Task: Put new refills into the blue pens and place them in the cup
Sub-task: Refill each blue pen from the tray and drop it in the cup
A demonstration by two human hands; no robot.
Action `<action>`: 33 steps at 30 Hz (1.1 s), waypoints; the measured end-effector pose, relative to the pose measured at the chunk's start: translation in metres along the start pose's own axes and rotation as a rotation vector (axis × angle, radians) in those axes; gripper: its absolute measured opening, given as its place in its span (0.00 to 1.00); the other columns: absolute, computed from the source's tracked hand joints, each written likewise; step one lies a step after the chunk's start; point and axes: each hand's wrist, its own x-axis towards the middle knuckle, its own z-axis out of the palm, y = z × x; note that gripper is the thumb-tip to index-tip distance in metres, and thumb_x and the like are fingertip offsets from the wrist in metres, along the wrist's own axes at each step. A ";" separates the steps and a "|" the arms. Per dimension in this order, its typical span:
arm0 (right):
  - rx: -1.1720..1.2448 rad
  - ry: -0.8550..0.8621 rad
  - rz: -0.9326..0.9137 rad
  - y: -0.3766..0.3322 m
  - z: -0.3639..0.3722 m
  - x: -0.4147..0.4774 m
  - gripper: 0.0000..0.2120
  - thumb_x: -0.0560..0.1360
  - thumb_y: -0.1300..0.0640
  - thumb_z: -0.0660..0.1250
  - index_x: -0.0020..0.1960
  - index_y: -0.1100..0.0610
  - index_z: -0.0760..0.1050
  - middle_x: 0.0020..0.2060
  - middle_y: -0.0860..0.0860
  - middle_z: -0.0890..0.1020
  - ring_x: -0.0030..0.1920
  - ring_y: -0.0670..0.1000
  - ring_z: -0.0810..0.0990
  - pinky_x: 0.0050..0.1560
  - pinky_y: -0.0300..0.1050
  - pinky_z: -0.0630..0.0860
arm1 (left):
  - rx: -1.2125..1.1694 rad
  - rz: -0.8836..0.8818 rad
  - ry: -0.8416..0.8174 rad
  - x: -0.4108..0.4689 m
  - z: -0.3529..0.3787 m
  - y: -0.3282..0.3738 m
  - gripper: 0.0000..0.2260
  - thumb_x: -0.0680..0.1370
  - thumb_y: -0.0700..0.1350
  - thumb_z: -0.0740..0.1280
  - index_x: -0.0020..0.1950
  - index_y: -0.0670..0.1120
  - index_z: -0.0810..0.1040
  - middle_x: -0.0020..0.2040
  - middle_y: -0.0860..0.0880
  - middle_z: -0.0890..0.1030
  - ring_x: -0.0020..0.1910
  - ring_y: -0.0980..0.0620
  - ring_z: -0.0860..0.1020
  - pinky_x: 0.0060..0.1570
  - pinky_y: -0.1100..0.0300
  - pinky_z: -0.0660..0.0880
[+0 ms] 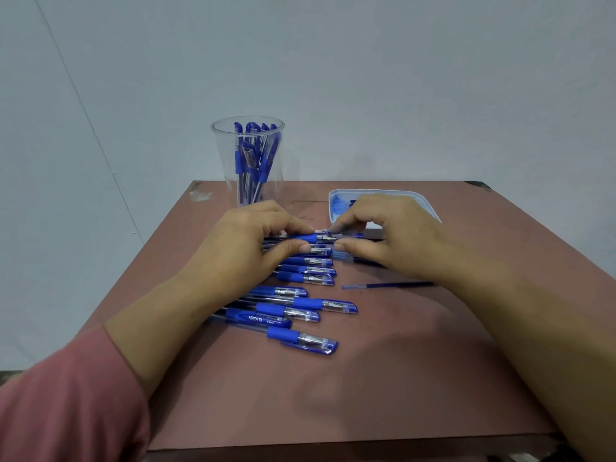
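My left hand (246, 241) grips a blue pen (308, 238) by its blue grip, held level above the table. My right hand (386, 235) pinches the pen's tip end with thumb and forefinger. Several capped blue pens (300, 295) lie in a row on the table below my hands. One loose refill (388, 285) lies to their right. A clear plastic cup (248, 161) holding several blue pens stands upright at the back, behind my left hand.
A white tray (430, 208) with blue parts inside sits at the back right, partly hidden by my right hand. The brown table (366, 378) ends close to the wall behind. More refills lie under my right hand.
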 end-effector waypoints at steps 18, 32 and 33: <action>0.141 0.018 0.044 -0.009 0.016 0.006 0.07 0.75 0.54 0.70 0.48 0.42 0.74 0.42 0.35 0.78 0.47 0.36 0.76 0.47 0.28 0.70 | 0.119 0.025 0.012 -0.003 -0.003 0.009 0.12 0.76 0.49 0.69 0.58 0.50 0.81 0.50 0.55 0.79 0.48 0.59 0.75 0.51 0.65 0.73; 0.450 0.341 0.231 0.010 -0.032 0.016 0.07 0.77 0.58 0.68 0.46 0.45 0.78 0.41 0.47 0.79 0.42 0.46 0.75 0.51 0.43 0.76 | 0.305 -0.208 -0.302 -0.062 -0.012 0.002 0.44 0.69 0.77 0.43 0.77 0.52 0.58 0.77 0.55 0.60 0.74 0.57 0.59 0.73 0.58 0.57; 0.467 0.370 0.216 0.007 -0.034 0.021 0.07 0.77 0.57 0.68 0.47 0.44 0.78 0.41 0.47 0.79 0.43 0.48 0.76 0.54 0.48 0.77 | 0.295 -0.214 -0.297 -0.063 -0.010 -0.001 0.44 0.69 0.77 0.43 0.77 0.52 0.60 0.76 0.56 0.60 0.74 0.58 0.60 0.73 0.57 0.59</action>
